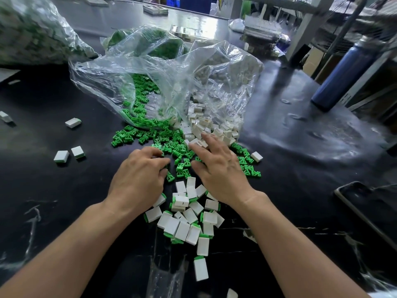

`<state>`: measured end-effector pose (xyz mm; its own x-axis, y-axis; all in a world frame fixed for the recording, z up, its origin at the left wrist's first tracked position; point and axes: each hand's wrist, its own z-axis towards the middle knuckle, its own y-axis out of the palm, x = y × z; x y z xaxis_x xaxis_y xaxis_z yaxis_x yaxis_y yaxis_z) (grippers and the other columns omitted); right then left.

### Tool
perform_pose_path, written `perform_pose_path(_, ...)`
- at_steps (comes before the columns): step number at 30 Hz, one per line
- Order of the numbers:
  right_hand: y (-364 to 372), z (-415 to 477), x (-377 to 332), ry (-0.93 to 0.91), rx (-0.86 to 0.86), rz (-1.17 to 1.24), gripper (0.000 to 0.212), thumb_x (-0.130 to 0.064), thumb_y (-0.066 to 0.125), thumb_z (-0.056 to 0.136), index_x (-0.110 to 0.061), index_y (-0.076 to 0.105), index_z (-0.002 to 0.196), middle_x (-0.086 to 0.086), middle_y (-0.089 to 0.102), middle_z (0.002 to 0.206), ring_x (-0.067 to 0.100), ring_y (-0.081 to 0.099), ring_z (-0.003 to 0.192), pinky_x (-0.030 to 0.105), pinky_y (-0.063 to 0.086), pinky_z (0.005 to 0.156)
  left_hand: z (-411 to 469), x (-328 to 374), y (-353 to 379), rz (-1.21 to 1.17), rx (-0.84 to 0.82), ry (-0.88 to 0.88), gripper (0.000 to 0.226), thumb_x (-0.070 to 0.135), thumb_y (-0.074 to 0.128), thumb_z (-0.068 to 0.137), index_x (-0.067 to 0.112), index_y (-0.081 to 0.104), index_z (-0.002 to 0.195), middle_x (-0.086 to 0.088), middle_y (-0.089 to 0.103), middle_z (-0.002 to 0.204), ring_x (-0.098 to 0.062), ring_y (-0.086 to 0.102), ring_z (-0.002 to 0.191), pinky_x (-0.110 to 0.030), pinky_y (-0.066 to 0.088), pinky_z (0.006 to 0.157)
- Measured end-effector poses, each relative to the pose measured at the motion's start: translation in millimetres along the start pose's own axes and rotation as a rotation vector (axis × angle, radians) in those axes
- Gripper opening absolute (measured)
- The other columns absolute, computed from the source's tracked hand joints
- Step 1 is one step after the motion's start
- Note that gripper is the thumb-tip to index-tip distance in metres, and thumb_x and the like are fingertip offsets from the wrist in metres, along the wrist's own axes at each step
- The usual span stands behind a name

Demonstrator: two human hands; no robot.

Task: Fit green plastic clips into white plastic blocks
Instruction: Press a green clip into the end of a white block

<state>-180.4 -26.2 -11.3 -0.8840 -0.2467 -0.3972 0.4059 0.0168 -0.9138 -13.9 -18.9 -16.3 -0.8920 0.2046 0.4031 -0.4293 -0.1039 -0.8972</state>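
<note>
On the black worktable (290, 147) two clear bags lie open on their sides, mouths toward the person. The left-hand bag (111, 67) holds green plastic clips (137, 123), which spill from its mouth in a loose heap across the table. The right-hand bag (232, 82) holds white plastic blocks (199, 125), and these tumble out just beside the clips, the two heaps touching where they meet.

The left hand (139, 177) lies palm down on the near edge of the green heap, its fingers curled in among the clips; whether it pinches one cannot be told. The right hand (221, 171) is spread flat, fingers straight and apart, fingertips (204, 137) touching the nearest white blocks.

Between the two forearms lies a pile of fitted blocks (189, 214), white with green showing at one end. A few more fitted pieces (61, 156) lie well apart on the left. A third bag (32, 31), blurred, with green and white contents, sits at the far left. A blue bottle (341, 76) stands at the right, and a phone (365, 211) lies near the right edge.
</note>
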Motion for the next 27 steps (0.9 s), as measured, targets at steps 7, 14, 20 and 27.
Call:
perform_pose_path(7, 3.9, 2.6, 5.5, 0.045, 0.052, 0.063, 0.041, -0.034, 0.039, 0.097, -0.017, 0.047, 0.134, -0.005, 0.025, 0.152, 0.009, 0.01, 0.141, 0.036, -0.006, 0.112, -2.1, 1.8, -4.9, -0.105, 0.069, -0.006, 0.022, 0.015, 0.065, 0.084, 0.013, 0.069, 0.106, -0.001, 0.06, 0.116, -0.021, 0.049, 0.113, -0.032, 0.038, 0.091)
perform_pose_path(14, -11.5, -4.4, 4.2, 0.1, 0.445, 0.315, 0.012, -0.012, 0.068, 0.081, -0.006, 0.073, 0.09, 0.004, 0.068, 0.097, 0.015, 0.059, 0.09, 0.016, 0.039, 0.089, -0.7, 0.5, -10.3, -0.204, 0.116, -0.013, 0.015, 0.009, 0.067, 0.082, 0.011, 0.074, 0.095, -0.002, 0.068, 0.098, -0.021, 0.061, 0.092, -0.033, 0.048, 0.084)
perform_pose_path(20, -17.4, -9.8, 3.1, 0.195, 0.424, 0.615, 0.027, -0.007, 0.074, 0.075, -0.025, 0.054, 0.07, -0.012, 0.061, 0.07, -0.007, 0.057, 0.059, 0.007, 0.045, 0.06, 0.5, 2.9, -14.6, -0.616, 0.096, -0.197, 0.012, 0.006, 0.071, 0.078, 0.018, 0.073, 0.079, 0.012, 0.069, 0.069, 0.003, 0.061, 0.061, -0.002, 0.044, 0.059)
perform_pose_path(27, -14.8, -18.8, -12.6, 0.112, 0.185, 1.11, 0.023, 0.002, 0.069, 0.076, -0.02, 0.065, 0.074, -0.005, 0.068, 0.069, 0.013, 0.066, 0.069, 0.031, 0.057, 0.071, -11.4, 22.1, -36.1, -1.338, -0.242, -0.247, 0.012, 0.013, 0.068, 0.054, 0.013, 0.074, 0.065, -0.007, 0.073, 0.09, -0.013, 0.068, 0.072, -0.021, 0.056, 0.061)
